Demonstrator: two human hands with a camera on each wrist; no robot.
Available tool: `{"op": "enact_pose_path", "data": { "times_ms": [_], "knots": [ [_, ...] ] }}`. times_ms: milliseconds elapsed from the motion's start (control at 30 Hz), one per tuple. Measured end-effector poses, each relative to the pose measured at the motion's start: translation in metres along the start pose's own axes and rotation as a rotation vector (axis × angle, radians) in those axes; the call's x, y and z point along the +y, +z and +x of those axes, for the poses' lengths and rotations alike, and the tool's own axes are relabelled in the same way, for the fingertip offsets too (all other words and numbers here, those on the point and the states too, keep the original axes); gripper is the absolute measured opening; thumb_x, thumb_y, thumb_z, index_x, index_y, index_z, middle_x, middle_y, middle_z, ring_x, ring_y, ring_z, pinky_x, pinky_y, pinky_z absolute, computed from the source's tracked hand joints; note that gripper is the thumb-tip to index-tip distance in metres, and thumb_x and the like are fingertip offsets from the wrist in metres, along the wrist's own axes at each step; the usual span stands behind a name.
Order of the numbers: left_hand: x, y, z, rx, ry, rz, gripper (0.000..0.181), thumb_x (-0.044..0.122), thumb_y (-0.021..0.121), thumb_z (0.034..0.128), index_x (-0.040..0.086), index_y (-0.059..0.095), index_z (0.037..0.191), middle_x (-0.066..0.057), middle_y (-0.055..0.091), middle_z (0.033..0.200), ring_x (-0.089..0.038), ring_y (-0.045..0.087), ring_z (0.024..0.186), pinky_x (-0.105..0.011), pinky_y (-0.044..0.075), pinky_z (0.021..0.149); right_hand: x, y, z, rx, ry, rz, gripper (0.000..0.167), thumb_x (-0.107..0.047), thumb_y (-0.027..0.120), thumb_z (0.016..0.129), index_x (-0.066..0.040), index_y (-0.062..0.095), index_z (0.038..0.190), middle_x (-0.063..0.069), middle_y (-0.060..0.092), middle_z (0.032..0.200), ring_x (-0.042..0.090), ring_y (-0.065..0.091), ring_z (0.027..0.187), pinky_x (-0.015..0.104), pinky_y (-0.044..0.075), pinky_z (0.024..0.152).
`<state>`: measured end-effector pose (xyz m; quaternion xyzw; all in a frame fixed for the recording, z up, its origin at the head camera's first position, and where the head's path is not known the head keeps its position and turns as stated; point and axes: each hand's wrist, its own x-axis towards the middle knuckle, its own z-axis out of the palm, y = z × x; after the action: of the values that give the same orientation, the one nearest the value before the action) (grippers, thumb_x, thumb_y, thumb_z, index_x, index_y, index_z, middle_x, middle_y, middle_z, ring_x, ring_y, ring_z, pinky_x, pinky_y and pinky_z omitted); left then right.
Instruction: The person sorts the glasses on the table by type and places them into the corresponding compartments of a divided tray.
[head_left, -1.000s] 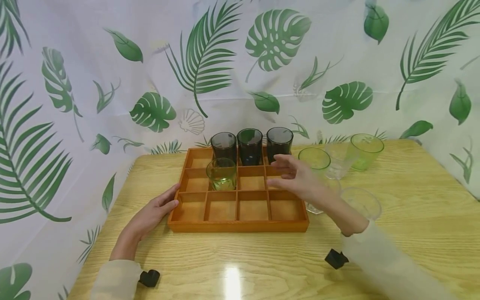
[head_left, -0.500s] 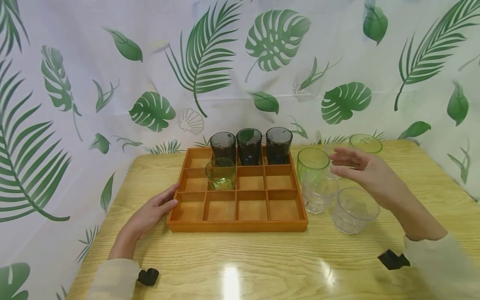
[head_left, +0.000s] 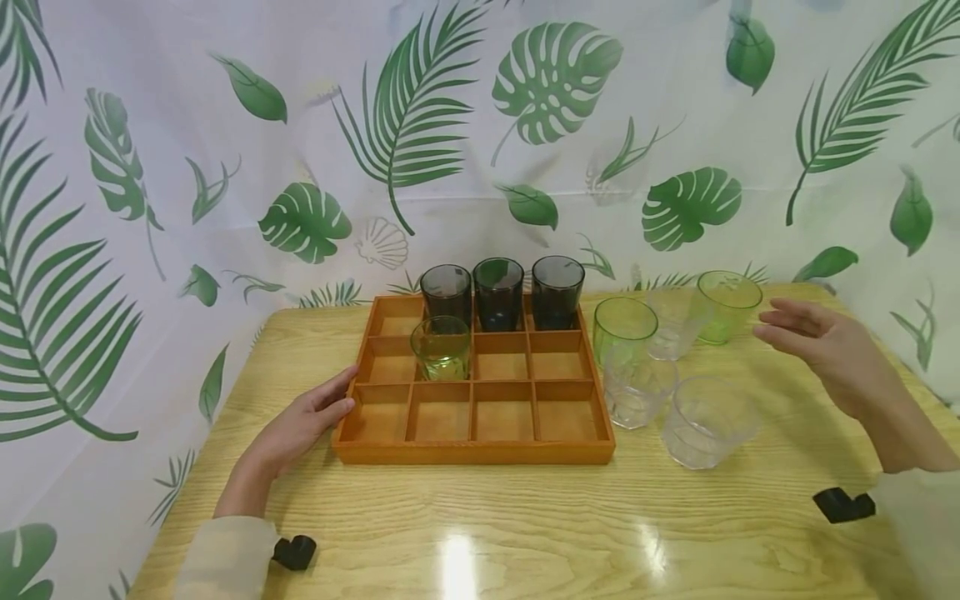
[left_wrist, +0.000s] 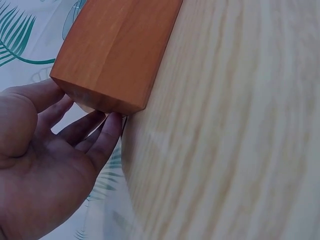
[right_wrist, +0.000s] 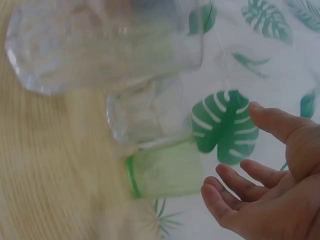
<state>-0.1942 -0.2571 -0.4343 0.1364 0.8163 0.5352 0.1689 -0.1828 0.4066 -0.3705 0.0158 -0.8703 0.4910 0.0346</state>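
Your loose, empty right hand (head_left: 840, 358) had swung frame-right, within reach of the rightmost green glass (head_left: 722, 319); your relaxed left hand (head_left: 303, 423) touched the tray (head_left: 472, 452).

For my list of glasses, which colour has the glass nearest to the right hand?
The glass is see-through light green; the head view shows it best.

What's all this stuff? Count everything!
Leafy sheeting: count unclear, white and green, background
Table: 1, yellowish, foreground
Wooden tray: 1, brown, on the table
Dark glasses: 3, black, tray's back row
Green glass: 1, green, tray's middle row
Loose green glasses: 2, green, right of tray
Clear glasses: 3, colourless, right of tray
Wrist gadgets: 2, black, one per wrist
Sleeves: 2, cream, both arms
Left hand: 1, bare, touching tray's left side
Right hand: 1, bare, beside far green glass
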Motion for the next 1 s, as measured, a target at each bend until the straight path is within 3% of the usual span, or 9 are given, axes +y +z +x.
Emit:
{"op": "enact_pose_path", "data": {
  "times_ms": [300,467,567,700,800,900,1000],
  "knots": [
    [0.001,-0.004,-0.001,-0.006,-0.002,0.008,0.066,0.028,0.051,0.111,0.013,0.02,0.167,-0.017,0.013,0.171,-0.039,0.018,0.155,-0.05,0.026,0.119,0.026,-0.011,0.016,-0.023,0.035,-0.004,0.078,-0.025,0.061,0.107,0.008,0.017,0.162,-0.027,0.047,0.119,-0.017,0.049,0.104,0.006,0.042,0.083],
    [0.0,-0.006,-0.001,-0.017,-0.004,0.011,0.066,0.026,0.052,0.1105,0.015,0.02,0.167,-0.016,0.013,0.171,-0.04,0.015,0.155,-0.056,0.019,0.121,0.042,-0.012,0.027,-0.049,0.033,0.024,0.079,-0.023,0.059,0.107,0.008,0.011,0.162,-0.023,0.046,0.122,-0.018,0.049,0.104,0.008,0.041,0.084],
    [-0.001,-0.006,-0.001,-0.02,-0.006,0.012,0.066,0.025,0.052,0.1103,0.016,0.021,0.167,-0.015,0.014,0.171,-0.041,0.014,0.156,-0.058,0.016,0.122,0.049,-0.012,0.034,-0.066,0.055,-0.004,0.081,-0.027,0.057,0.108,0.004,0.008,0.164,0.0,0.05,0.143,-0.002,0.05,0.122,0.008,0.041,0.086],
    [-0.002,-0.006,-0.001,-0.017,-0.006,0.014,0.066,0.025,0.053,0.11,0.017,0.021,0.167,-0.014,0.014,0.171,-0.041,0.013,0.156,-0.058,0.016,0.122,0.052,-0.01,0.043,-0.1,0.083,-0.066,0.084,-0.032,0.056,0.108,-0.001,0.002,0.165,0.034,0.023,0.163,0.033,0.035,0.143,0.007,0.04,0.086],
    [-0.003,-0.006,-0.001,-0.02,-0.003,0.016,0.066,0.026,0.053,0.1098,0.017,0.021,0.167,-0.014,0.014,0.172,-0.041,0.013,0.156,-0.057,0.016,0.122,0.053,-0.008,0.05,-0.117,0.09,-0.076,0.087,-0.033,0.057,0.108,-0.002,-0.002,0.165,0.037,0.019,0.162,0.047,0.029,0.145,0.008,0.041,0.086],
    [-0.004,-0.007,-0.001,-0.029,0.002,0.01,0.067,0.026,0.054,0.1098,0.017,0.021,0.167,-0.013,0.013,0.172,-0.041,0.013,0.156,-0.057,0.016,0.122,0.053,-0.005,0.056,-0.125,0.1,-0.056,0.091,-0.034,0.058,0.108,-0.002,-0.006,0.165,0.037,0.018,0.162,0.054,0.026,0.144,0.015,0.043,0.096],
    [-0.004,-0.008,0.0,-0.04,0.013,-0.002,0.067,0.025,0.054,0.1098,0.016,0.02,0.167,-0.013,0.012,0.172,-0.04,0.011,0.156,-0.056,0.016,0.122,0.053,-0.002,0.061,-0.121,0.105,-0.025,0.094,-0.034,0.059,0.107,-0.003,-0.008,0.164,0.038,0.015,0.163,0.056,0.023,0.145,0.035,0.039,0.114]
  ]
}}
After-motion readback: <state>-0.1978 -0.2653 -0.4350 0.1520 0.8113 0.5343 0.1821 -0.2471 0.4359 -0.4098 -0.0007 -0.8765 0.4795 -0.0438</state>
